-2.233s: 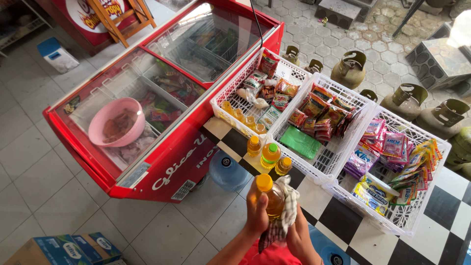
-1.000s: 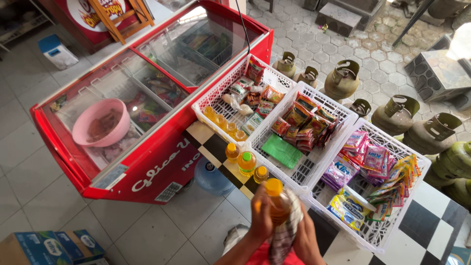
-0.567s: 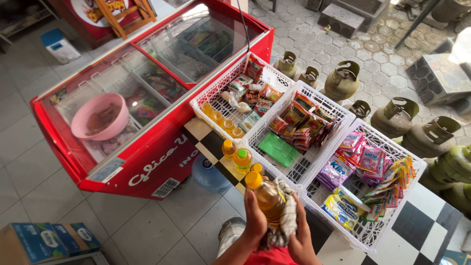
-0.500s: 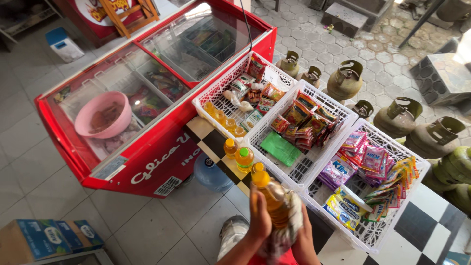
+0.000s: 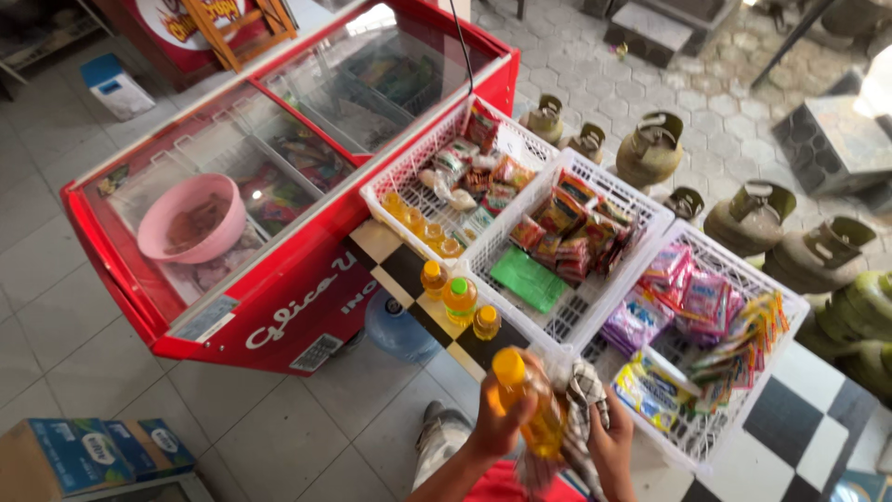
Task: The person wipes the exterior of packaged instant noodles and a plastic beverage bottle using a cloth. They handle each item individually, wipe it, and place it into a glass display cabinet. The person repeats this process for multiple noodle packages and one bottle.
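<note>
My left hand (image 5: pixel 497 423) grips a plastic bottle of yellow oil (image 5: pixel 526 402) with a yellow cap, held over the near edge of a black-and-white checkered counter (image 5: pixel 401 268). My right hand (image 5: pixel 613 437) holds a checked cloth (image 5: pixel 583 414) against the bottle's side. Three smaller bottles (image 5: pixel 457 299) stand on the counter just beyond, two with yellow caps and one with a green cap.
Three white baskets (image 5: pixel 557 316) of snack packets and sachets sit on the counter. A red chest freezer (image 5: pixel 279 297) with a pink bowl (image 5: pixel 190 216) on its glass stands to the left. Green gas cylinders (image 5: pixel 818 256) line the right. Cardboard boxes (image 5: pixel 93 451) lie bottom left.
The bottle and both hands have stayed together low in view while my head shifted slightly. The cloth remains pressed on the bottle.
</note>
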